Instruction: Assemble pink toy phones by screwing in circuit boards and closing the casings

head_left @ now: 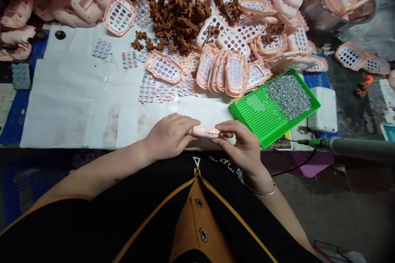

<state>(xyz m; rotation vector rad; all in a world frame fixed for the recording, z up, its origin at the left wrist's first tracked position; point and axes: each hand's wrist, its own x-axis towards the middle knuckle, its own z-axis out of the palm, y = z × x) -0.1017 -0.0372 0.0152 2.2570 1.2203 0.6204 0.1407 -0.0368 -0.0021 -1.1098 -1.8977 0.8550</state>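
Fingers of the left hand (173,135), in the head view, grasp one end of a small pale pink piece (204,132) near the middle of the frame, just above the dark jacket (123,209). The right hand (243,141) pinches a small brown piece (227,134) between thumb and fingers, its end against the right end of the pink one, so that both pieces sit between the two hands at the near edge of the bench (74,98). A thin bracelet (262,192) circles the right wrist. Right of centre lies a green tray (254,109), tilted in the frame, with small metal parts (290,96) heaped toward its upper right side. Across the top centre spreads a pile of brown parts (175,18), among pink shells with perforated panels (236,74), several of them leaning in a row. Below that pile are small pale grids (147,90). Larger hollow pink shells (89,2) fill the upper left. A metal bucket (317,12) at the upper right holds more pink parts. Beside the tray stands a white box (323,111), and a grey cylindrical tool (364,150) reaches in from the right edge, its thin tip toward the tray.
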